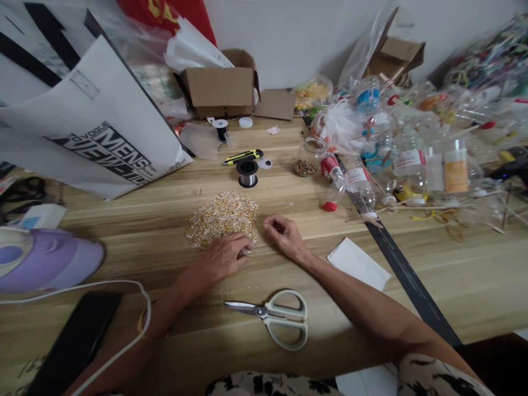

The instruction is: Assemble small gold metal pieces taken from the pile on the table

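Note:
A heap of tiny gold and silver pieces (225,214), perhaps small pins or hooks, lies in the middle of the table. My left hand (226,254) rests at its near edge, fingers curled down, a few silver bits showing by the fingertips. Just right of the heap is my right hand (286,235), closed with thumb and forefinger together; anything between them is too small to see. Nearer me lie scissors (264,311) with pale handles, their blades pointing left and almost closed. A small row of silver bits (252,287) sits between the scissors and my left hand.
Beyond the heap are a wire spool (247,174), a yellow-black cutter (243,157) and a bead jar (306,159). Plastic bottles (408,165) crowd the right. A white bag (94,121), purple device (53,258), phone (76,341) and white cable (142,291) occupy the left.

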`<state>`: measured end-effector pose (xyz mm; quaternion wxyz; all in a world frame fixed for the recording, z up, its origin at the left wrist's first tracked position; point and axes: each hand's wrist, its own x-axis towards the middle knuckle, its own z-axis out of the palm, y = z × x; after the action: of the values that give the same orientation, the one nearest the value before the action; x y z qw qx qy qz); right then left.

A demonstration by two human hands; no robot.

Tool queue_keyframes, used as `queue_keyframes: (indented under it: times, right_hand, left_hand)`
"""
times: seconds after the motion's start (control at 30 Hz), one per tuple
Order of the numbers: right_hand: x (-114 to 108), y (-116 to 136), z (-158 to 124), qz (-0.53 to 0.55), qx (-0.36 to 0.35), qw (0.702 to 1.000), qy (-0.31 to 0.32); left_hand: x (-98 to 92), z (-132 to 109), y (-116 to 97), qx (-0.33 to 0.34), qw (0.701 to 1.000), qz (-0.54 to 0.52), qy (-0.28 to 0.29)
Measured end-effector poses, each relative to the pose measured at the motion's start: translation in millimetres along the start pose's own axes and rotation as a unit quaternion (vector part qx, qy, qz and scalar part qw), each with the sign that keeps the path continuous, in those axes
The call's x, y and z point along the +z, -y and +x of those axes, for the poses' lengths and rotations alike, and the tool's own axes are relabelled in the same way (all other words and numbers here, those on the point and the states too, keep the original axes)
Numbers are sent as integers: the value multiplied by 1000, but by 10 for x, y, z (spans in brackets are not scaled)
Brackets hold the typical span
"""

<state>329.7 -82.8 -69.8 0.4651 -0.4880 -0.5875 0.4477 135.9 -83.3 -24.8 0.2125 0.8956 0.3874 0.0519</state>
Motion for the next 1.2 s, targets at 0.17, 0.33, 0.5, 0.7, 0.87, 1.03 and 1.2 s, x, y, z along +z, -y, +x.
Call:
queue_keyframes:
  times: [0.17,0.33,0.5,0.7,0.87,1.03,1.2]
  right_hand:
    - [3,-5,2,-3,2,1000,-4]
    - [5,1,0,-5,6,1000,-1]
    - [4,6,-1,-6,5,1000,-2]
    - [-5,3,-5,-12,-4,1000,2]
    - [2,-16,-4,-3,-6,1000,3]
    - [4,-2,-8,-6,-2,1000,3]
    - [-5,14,-8,-10,-8,1000,0]
  left_hand:
    - [-36,-8,42,-18,998,40,39]
    - [-15,-19,61,-8,997,61,43]
    - [-25,-20,27,4,996,74,46]
    - [-20,-17,26,19,997,36,69]
    - [-78,-59,19,66,992,-27,100]
    - [-187,-73,-28,68,991,-42,106]
    - [-214,-57,-42,62,991,-51,107]
